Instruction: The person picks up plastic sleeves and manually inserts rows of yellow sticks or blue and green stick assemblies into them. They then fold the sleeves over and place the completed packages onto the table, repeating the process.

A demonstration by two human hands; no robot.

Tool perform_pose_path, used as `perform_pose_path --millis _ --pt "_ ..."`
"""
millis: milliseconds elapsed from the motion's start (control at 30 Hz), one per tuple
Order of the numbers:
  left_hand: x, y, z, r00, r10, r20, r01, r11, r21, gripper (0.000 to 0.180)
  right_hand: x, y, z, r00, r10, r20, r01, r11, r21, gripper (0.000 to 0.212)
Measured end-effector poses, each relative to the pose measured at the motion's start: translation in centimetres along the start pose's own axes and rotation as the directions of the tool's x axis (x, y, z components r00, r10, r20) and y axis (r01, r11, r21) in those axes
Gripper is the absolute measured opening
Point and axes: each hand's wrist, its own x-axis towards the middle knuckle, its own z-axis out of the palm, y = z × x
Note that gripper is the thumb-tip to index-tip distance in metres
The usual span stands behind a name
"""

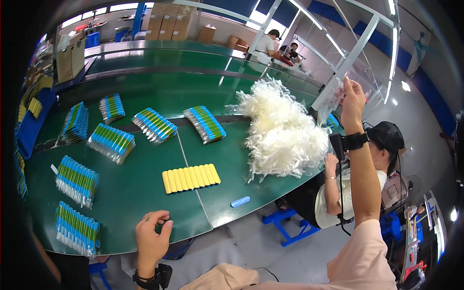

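Note:
My right hand (352,104) is raised high at the right, its fingers pinched on a clear plastic bag (330,104) that hangs beside the white pile. My left hand (153,236) hovers by the table's near edge, fingers loosely curled, thumb apart, nothing in it. Ahead of it lies a row of several yellow rounded strips (191,179), side by side. A single blue strip (240,201) rests to the right of that row, close to the edge. Beyond it rises a large heap of thin whitish translucent plastic pieces (285,130).
Stacks of blue-and-green packs in clear wrapping (110,141) stand around the left and middle of the green table (145,188). A blue tray (34,123) sits far left. Close at right, a person in a black cap (386,137) sits by the table. A blue stool (290,227) stands below.

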Motion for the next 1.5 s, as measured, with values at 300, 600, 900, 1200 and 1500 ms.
perform_pose_path --millis 300,600,900,1200,1500 --pt "-0.2 0.1 -0.7 0.999 0.029 -0.022 -0.027 0.996 0.087 0.022 -15.3 15.8 3.2 0.669 0.116 0.735 0.720 0.144 -0.678 0.047" --pt "-0.6 0.0 0.0 0.990 0.133 -0.045 -0.125 0.981 0.147 0.019 -20.5 5.0 8.1 0.621 -0.007 0.784 0.430 0.839 -0.333 0.020" --pt "-4.1 -0.7 -0.6 0.876 0.358 -0.324 -0.314 0.932 0.182 0.014 -33.7 -6.0 24.2 -0.040 -0.367 0.929 0.152 0.917 0.369 0.031" --pt "-9.9 -0.8 -9.8 0.716 0.366 -0.595 0.043 0.827 0.561 0.026 -41.4 -5.1 35.3 -0.283 0.180 0.942 -0.307 0.914 -0.267 0.035" --pt "-9.5 -1.0 -14.9 0.844 0.187 -0.502 0.311 0.593 0.743 0.064 -43.3 -4.6 36.7 -0.191 0.094 0.977 -0.114 0.987 -0.117 0.035"
